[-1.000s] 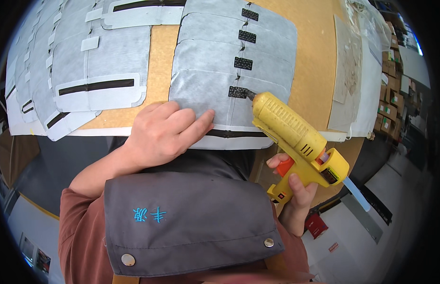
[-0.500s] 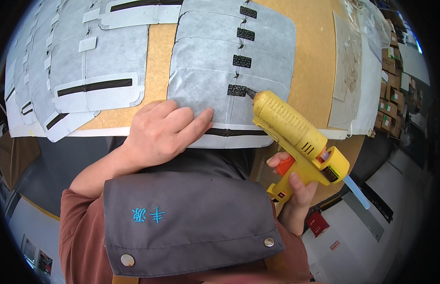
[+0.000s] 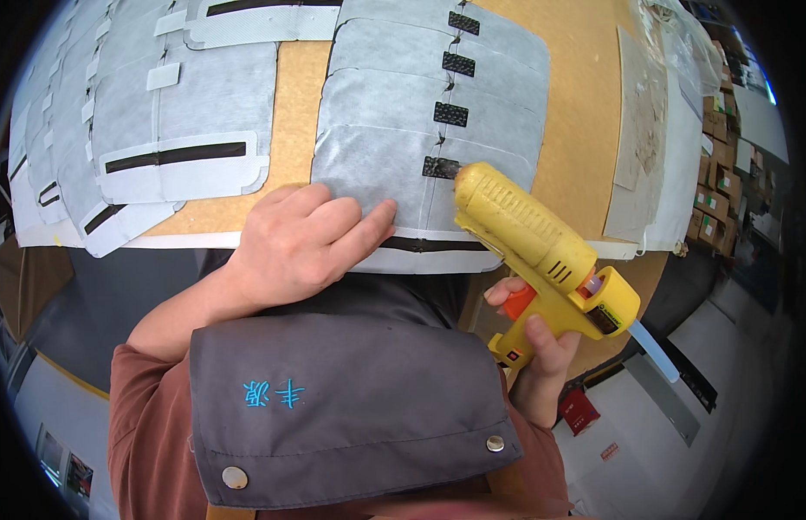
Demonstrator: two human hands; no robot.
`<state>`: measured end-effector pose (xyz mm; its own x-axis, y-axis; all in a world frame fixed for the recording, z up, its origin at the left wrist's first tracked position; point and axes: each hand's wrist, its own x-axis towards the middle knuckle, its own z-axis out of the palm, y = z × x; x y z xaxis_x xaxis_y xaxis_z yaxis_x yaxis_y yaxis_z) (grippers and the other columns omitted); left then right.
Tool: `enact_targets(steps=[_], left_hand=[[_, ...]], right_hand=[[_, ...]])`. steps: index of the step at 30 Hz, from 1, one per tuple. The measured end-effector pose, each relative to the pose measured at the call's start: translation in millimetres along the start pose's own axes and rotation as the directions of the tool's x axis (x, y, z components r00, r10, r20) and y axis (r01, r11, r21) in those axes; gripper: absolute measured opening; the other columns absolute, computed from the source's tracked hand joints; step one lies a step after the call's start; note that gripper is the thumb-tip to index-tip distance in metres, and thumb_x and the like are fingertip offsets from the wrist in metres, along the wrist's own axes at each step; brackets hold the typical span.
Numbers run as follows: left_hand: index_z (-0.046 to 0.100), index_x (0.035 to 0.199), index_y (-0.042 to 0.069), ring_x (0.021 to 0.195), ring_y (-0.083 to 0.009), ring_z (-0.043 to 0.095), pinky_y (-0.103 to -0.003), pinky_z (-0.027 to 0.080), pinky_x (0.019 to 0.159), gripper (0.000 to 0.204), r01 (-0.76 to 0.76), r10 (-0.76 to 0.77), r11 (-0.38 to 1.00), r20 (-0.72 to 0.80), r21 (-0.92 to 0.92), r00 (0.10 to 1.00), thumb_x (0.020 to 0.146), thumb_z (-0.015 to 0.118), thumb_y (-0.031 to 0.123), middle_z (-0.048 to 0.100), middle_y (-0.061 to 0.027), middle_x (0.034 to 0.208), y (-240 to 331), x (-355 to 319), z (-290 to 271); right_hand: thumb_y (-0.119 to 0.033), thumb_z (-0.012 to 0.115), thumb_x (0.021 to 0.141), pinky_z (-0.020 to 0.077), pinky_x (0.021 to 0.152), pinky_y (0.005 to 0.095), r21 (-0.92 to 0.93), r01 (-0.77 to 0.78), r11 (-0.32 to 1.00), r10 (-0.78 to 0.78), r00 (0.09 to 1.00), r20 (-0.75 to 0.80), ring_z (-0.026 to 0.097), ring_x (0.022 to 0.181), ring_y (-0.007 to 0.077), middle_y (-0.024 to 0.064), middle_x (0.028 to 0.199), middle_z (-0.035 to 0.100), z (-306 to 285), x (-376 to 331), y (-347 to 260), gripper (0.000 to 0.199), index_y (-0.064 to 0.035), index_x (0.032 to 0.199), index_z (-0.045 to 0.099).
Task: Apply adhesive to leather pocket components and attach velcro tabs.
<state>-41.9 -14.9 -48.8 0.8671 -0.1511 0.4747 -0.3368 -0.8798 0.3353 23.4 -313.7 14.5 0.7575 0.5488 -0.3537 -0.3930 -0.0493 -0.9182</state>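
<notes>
My right hand point(image 3: 546, 347) grips a yellow hot glue gun point(image 3: 524, 221), fingers at its orange trigger. A pale glue stick point(image 3: 654, 351) sticks out of the gun's rear. The nozzle end meets the right end of the nearest black textured tab point(image 3: 439, 167), though the tip itself is hard to make out. This tab sits on the front one of several overlapping grey fabric panels point(image 3: 368, 160). My left hand point(image 3: 299, 238) holds the front panel at its near left corner, fingers curled and index finger stretched along the cloth; its thumb is hidden.
More grey panels with white tabs point(image 3: 163, 76) and black slits point(image 3: 176, 157) lie on the left of the tan tabletop point(image 3: 580, 113). A stained pale sheet point(image 3: 637, 130) and clear plastic point(image 3: 684, 43) lie at the right. Cardboard boxes point(image 3: 719, 178) are stacked beyond.
The glue gun's front end has shifted slightly left, closer onto the nearest black tab. My left hand stays at the panel's corner. The whole view has shifted slightly.
</notes>
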Motion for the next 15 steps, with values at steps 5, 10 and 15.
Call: enact_targets(steps=[5, 10, 15], left_hand=[[0.075, 0.099, 0.013, 0.052, -0.013, 0.039, -0.029, 0.032, 0.044, 0.028, -0.017, 0.017, 1.0, 0.017, -0.003, 1.0, 0.073, 0.082, 0.018, 0.033, 0.0022, 0.062, 1.0, 5.8, 2.1], [0.074, 0.098, 0.013, 0.052, -0.0132, 0.039, -0.029, 0.032, 0.044, 0.028, -0.009, 0.009, 1.0, 0.016, -0.008, 1.0, 0.072, 0.083, 0.018, 0.035, 0.0021, 0.062, 0.4, 3.1, 0.9], [0.074, 0.099, 0.012, 0.052, -0.0135, 0.04, -0.029, 0.033, 0.044, 0.029, -0.011, 0.011, 1.0, 0.01, -0.008, 1.0, 0.072, 0.083, 0.018, 0.036, 0.0019, 0.062, 0.5, 3.1, 1.6]], right_hand=[[-0.03, 0.068, 0.085, 0.0519, 0.083, 0.0375, -0.11, -0.022, 0.994, 0.002, 0.984, -0.178, 0.066, 0.096, 0.0307, 0.0213, 0.101, 0.066, 6.2, -0.6, -6.1, 0.053, 0.0081, 0.119, 0.055], [-0.031, 0.068, 0.086, 0.0519, 0.082, 0.0364, -0.12, -0.018, 0.993, -0.005, 0.983, -0.186, 0.066, 0.095, 0.0305, 0.0215, 0.1, 0.067, 8.6, -2.9, -5.5, 0.053, 0.0082, 0.119, 0.056], [-0.031, 0.068, 0.085, 0.0516, 0.082, 0.0364, -0.107, -0.025, 0.994, 0.005, 0.982, -0.188, 0.066, 0.095, 0.0301, 0.0214, 0.1, 0.067, 6.7, -5.4, -3.7, 0.052, 0.008, 0.118, 0.056]])
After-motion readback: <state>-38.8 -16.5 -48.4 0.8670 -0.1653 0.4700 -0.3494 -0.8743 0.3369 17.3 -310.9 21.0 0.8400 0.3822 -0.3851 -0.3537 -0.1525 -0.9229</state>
